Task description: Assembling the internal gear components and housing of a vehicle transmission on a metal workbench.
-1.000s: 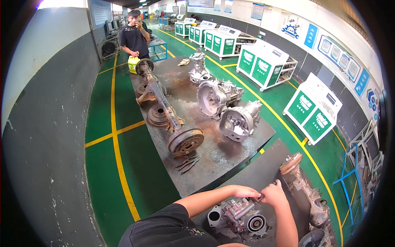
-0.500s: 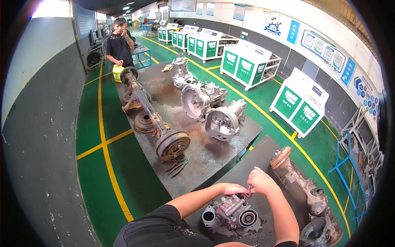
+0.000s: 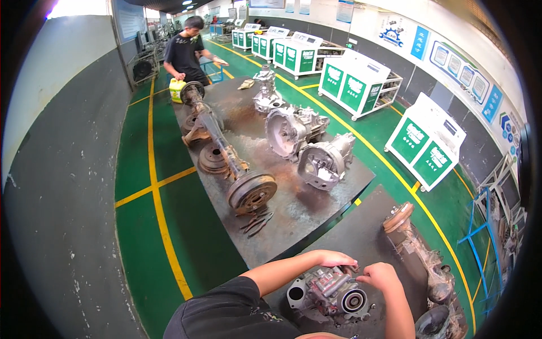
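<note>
A person's two bare hands are working over a grey metal unit point(image 3: 324, 289), which is sitting on the near desk point(image 3: 370, 226), just below the left grip point(image 3: 337, 259) and to the lower left of the right grip point(image 3: 381, 277). The unit's irregular underside could be leaving it unsteady, so a hard push from one side might rock or turn it, and a loose grip might then be slipping off. With both grips working so close together, a sudden slip could also be knocking the fingers against each other or the rough metal. The left grip is arching over the far edge of the unit, its fingers partly bent and pointing toward the right grip; whether they are clasping something there cannot be told. The right grip is curling, nearly closed, with thumb and forefinger meeting beside the unit; anything pinched between them is too small to make out. Below both grips, a round ring point(image 3: 353, 301) is facing the wearer. To the right of the right grip, a rusty axle point(image 3: 415, 251) is lying along the desk. Ahead and left of the left grip, pliers point(image 3: 261, 224) are lying on the far desk point(image 3: 285, 226) beside a brown drum point(image 3: 252, 192), and farther ahead another person point(image 3: 186, 53) is standing near a yellow jug point(image 3: 176, 90).
</note>
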The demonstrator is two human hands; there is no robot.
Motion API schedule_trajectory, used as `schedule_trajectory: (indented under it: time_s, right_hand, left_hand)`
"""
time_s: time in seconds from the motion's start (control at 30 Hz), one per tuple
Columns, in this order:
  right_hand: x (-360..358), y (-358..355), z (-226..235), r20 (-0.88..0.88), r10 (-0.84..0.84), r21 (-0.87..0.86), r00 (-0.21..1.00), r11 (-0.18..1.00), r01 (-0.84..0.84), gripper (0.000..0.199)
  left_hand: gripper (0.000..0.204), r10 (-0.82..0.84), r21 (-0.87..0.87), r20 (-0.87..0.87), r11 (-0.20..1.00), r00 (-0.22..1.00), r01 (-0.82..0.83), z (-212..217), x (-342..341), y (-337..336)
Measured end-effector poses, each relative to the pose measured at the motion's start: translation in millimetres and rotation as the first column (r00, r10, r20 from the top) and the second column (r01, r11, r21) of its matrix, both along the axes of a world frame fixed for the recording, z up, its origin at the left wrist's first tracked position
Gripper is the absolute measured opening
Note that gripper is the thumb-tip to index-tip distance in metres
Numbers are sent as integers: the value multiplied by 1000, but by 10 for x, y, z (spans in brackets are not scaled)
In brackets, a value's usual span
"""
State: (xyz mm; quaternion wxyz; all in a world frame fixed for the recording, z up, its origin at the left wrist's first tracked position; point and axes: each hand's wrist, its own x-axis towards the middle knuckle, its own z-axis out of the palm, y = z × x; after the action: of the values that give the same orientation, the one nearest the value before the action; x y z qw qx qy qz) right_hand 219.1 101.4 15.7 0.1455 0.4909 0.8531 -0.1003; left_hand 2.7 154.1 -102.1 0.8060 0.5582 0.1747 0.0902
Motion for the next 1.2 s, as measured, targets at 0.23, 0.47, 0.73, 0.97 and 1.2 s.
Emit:
schedule_trajectory:
  time_s: [0.23,0.47,0.73,0.97,1.2]
  right_hand:
    - [-298,628,-191,194,362,176,912,902,-395,23]
    - [-442,697,74,45,505,230,862,834,-501,16]
    - [204,217,287,-265,39,111,963,994,-10,32]
    - [82,5,60,-67,23,157,998,988,-12,32]
    - [-4,197,128,-41,156,168,987,975,-147,37]
  left_hand:
    - [61,-19,88,10,996,1000,18,57,-20,0]
    - [66,-74,174,18,982,997,70,57,3,38]
    - [55,-59,66,55,996,997,55,-76,31,53]
    - [56,-5,22,70,1000,998,3,-70,25,-7]
    - [56,38,116,61,992,997,-45,-46,3,-8]
